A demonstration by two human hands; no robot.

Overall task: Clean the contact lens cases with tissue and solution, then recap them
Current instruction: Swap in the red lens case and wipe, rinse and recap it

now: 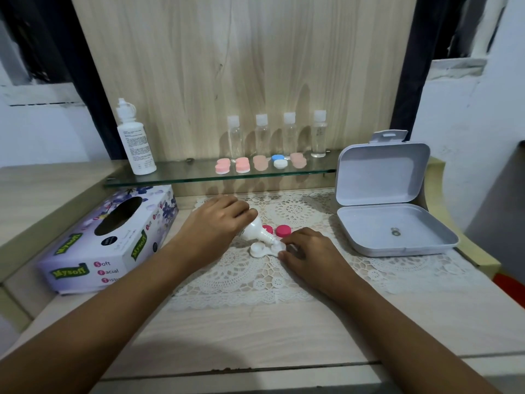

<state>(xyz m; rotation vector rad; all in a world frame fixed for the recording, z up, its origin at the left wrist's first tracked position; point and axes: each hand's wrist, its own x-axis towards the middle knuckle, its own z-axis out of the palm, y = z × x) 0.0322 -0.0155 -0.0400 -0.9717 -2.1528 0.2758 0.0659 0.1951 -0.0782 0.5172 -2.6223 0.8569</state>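
On lace mat [241, 274], our left hand [218, 220] grips tilted small bottle [257, 233], nozzle over lens case [265, 248] well; right hand [309, 251] pinches case edge, steadying; pink caps [283, 230] just behind.

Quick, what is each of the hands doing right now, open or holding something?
Left hand: grips a small white bottle, nozzle tipped down into the white lens case.
Right hand: pinches the lens case's right end.

— The pale wood-grain bench [255, 336] looks matt; the white openwork lace cloth [241, 277] on it, soft and knobbly.
— The clear glass shelf [184, 173] is glossy, the grey hinged plastic box [380, 177] matt. The small white plastic bottle [251, 233] and the white plastic lens case [259, 249]: smooth, faintly shiny.
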